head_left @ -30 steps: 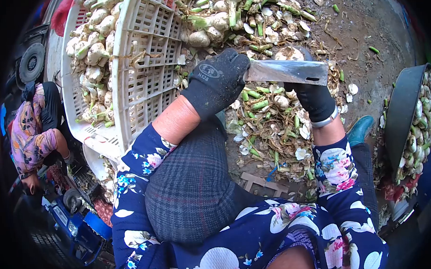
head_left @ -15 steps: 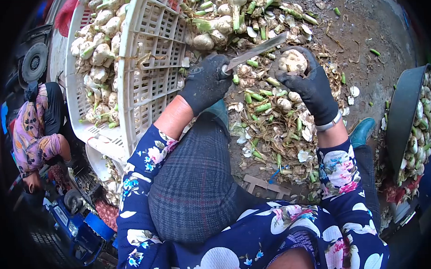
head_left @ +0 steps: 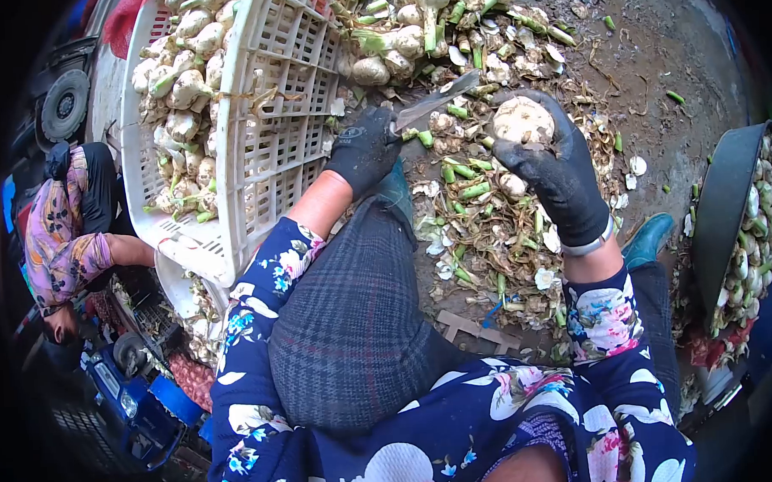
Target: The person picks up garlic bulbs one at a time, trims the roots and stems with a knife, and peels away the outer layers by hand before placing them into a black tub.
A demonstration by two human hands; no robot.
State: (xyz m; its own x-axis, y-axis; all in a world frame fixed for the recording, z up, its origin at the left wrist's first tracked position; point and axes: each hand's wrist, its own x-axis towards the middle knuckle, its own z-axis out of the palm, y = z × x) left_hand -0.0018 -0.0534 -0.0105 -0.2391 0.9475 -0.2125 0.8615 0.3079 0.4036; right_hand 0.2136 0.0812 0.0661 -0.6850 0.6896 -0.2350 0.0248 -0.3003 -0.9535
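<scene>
Grips a knife (head_left: 436, 101) firmly in the left hand (head_left: 363, 152), upper centre, and cups a garlic bulb (head_left: 524, 121) in the right hand (head_left: 558, 163), below and right of the blade tip. Could nick the right hand by swinging the blade across, or drop the bulb by loosening the hold. Cradles the bulb within that curled hand, higher in frame than the central cut stalks (head_left: 476, 189), well right of the white crate (head_left: 231, 174), upper left.

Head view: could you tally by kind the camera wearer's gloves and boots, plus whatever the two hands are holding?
Dark gloves: 2
Teal boots: 2
Knife, in the left hand: 1
Garlic bulb, in the right hand: 1
Total: 6
</scene>
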